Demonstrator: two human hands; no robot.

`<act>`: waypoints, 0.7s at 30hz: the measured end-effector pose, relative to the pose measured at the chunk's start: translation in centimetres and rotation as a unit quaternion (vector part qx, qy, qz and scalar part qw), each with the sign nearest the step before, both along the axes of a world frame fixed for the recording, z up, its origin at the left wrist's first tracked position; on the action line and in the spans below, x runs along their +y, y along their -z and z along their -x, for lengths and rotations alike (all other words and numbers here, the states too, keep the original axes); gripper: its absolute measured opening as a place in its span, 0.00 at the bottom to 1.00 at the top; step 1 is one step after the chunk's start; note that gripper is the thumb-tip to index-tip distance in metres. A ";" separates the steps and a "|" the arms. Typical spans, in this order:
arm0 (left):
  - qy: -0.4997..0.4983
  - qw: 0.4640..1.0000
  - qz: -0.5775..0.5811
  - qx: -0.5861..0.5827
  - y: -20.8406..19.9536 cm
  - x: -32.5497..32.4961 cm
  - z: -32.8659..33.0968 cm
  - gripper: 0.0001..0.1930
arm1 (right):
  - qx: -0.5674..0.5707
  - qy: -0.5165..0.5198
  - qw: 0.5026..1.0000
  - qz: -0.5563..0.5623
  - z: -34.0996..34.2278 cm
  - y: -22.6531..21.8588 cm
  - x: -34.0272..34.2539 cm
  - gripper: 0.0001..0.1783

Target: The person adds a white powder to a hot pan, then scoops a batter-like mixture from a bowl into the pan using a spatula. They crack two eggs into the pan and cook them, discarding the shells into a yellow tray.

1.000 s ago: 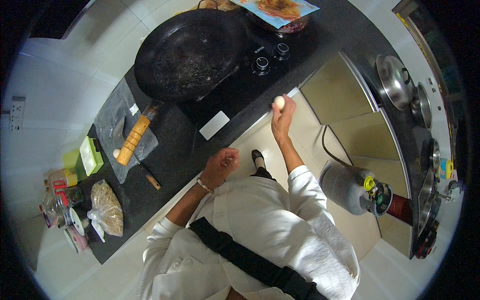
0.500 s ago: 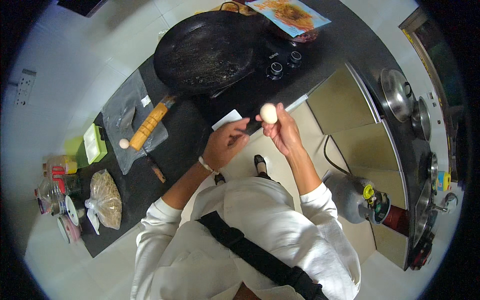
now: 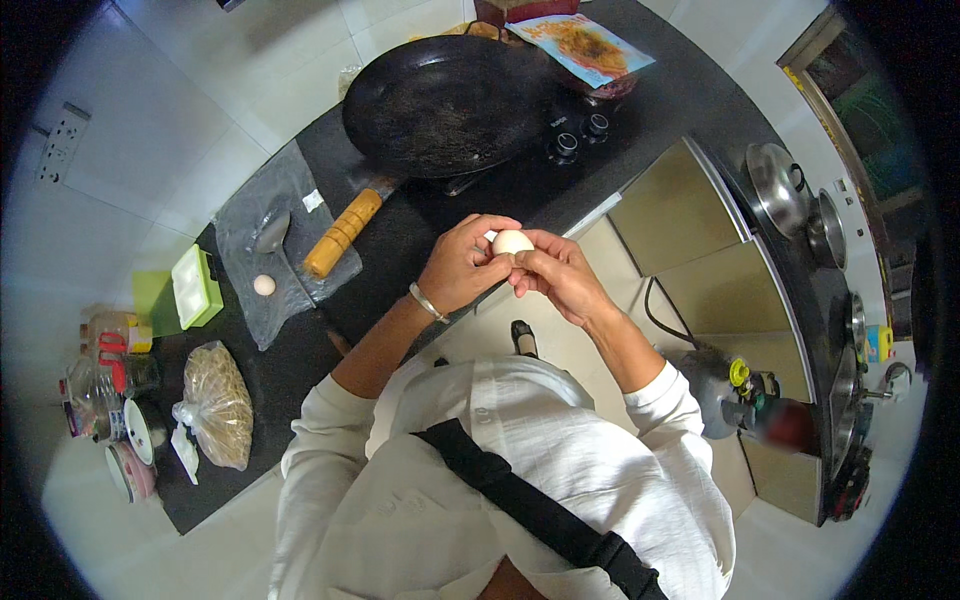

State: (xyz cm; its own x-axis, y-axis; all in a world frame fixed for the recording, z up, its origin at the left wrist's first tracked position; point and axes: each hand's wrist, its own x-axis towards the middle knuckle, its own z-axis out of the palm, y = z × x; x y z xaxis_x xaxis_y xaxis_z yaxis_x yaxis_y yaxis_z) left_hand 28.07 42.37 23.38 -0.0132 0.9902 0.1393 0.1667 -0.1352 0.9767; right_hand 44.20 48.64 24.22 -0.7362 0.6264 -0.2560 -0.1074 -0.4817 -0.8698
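Note:
A pale egg [image 3: 512,243] is held between both hands, just in front of the counter edge. My left hand [image 3: 462,262] grips it from the left side, fingertips and thumb closed on the shell. From the right, the thumb and fingers of my right hand [image 3: 562,272] close on the same egg. Beyond them a large black wok [image 3: 440,110] with a wooden handle [image 3: 342,233] sits on the stove; its inside looks bare. A second egg [image 3: 264,285] lies on a clear plastic bag [image 3: 262,318], near a metal spatula [image 3: 272,236].
A green and white box [image 3: 195,287], a tied bag of dry brown food [image 3: 222,410] and several jars [image 3: 105,370] stand at the left. Stove knobs [image 3: 565,146] and a colourful packet [image 3: 583,48] are at the back right. Metal pans [image 3: 775,188] line the right counter; a gas cylinder [image 3: 705,385] stands below.
My left hand has come over to the egg and now grips it together with my right hand, which has moved slightly left and down. The view has shifted a little.

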 end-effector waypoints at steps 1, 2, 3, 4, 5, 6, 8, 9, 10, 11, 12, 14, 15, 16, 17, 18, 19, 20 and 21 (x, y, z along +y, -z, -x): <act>-0.003 1.000 -0.002 0.004 -0.1 -0.2 0.2 0.19 | -0.012 0.005 1.000 -0.018 0.3 -0.2 -0.4 0.14; -0.005 1.000 0.000 -0.006 -0.1 -0.5 0.3 0.19 | -0.018 0.009 1.000 -0.020 0.5 -0.3 -0.7 0.14; -0.007 1.000 0.002 -0.015 -0.1 -1.0 0.4 0.19 | -0.024 0.014 0.999 -0.022 0.8 -0.2 -1.1 0.14; -0.010 1.000 0.005 -0.025 0.0 -1.4 0.6 0.20 | -0.029 0.017 0.999 -0.023 1.1 -0.1 -1.4 0.13; -0.008 1.000 0.003 -0.021 0.1 -1.7 0.8 0.19 | -0.034 0.022 0.999 -0.017 1.4 -0.1 -1.7 0.13; -0.007 1.000 0.002 -0.017 0.3 -1.9 1.0 0.19 | -0.039 0.027 0.999 -0.012 1.6 0.0 -2.1 0.13; 0.000 1.000 -0.003 -0.027 0.7 -2.4 1.5 0.19 | -0.047 0.034 0.998 -0.002 2.1 0.0 -2.7 0.13; 0.000 1.000 -0.011 -0.017 0.7 -2.5 1.6 0.19 | -0.051 0.036 0.998 -0.001 2.3 0.0 -2.9 0.13; 0.000 1.000 -0.017 -0.005 0.5 -2.6 1.7 0.19 | -0.054 0.039 0.998 0.002 2.5 0.0 -3.0 0.13; 0.000 1.000 -0.024 0.007 0.1 -2.8 1.9 0.19 | -0.056 0.041 0.998 0.004 2.7 0.1 -3.1 0.13; -0.016 0.996 -0.033 0.080 -0.4 -3.0 2.0 0.19 | -0.053 0.045 0.998 0.008 2.8 0.1 -3.3 0.13; -0.026 0.993 -0.044 0.110 -1.1 -3.0 2.3 0.19 | -0.054 0.054 0.997 0.005 3.1 -0.3 -3.2 0.13; -0.032 0.990 -0.050 0.125 -1.3 -2.8 2.4 0.18 | -0.054 0.057 0.997 0.003 3.3 -0.7 -3.0 0.13; -0.034 0.992 -0.047 0.111 -1.3 -2.6 2.6 0.19 | -0.056 0.043 0.997 0.003 3.4 -1.4 -2.8 0.11; -0.040 0.990 -0.044 0.130 -2.2 -2.3 2.9 0.19 | -0.058 0.030 0.998 -0.007 3.6 -1.8 -2.2 0.11; -0.040 0.988 -0.037 0.147 -3.4 -2.1 3.1 0.18 | -0.059 0.017 0.998 -0.017 3.7 -2.1 -1.6 0.11; -0.042 0.985 -0.031 0.166 -4.6 -1.8 3.4 0.18 | -0.058 0.002 0.998 -0.028 4.0 -2.5 -0.9 0.11; -0.044 0.980 -0.033 0.193 -5.4 -1.3 3.9 0.17 | -0.067 -0.001 0.997 -0.031 4.7 -3.6 -0.4 0.10; -0.056 0.975 -0.076 0.199 -5.7 -0.5 4.4 0.15 | -0.068 -0.009 0.997 -0.042 5.4 -4.2 0.5 0.10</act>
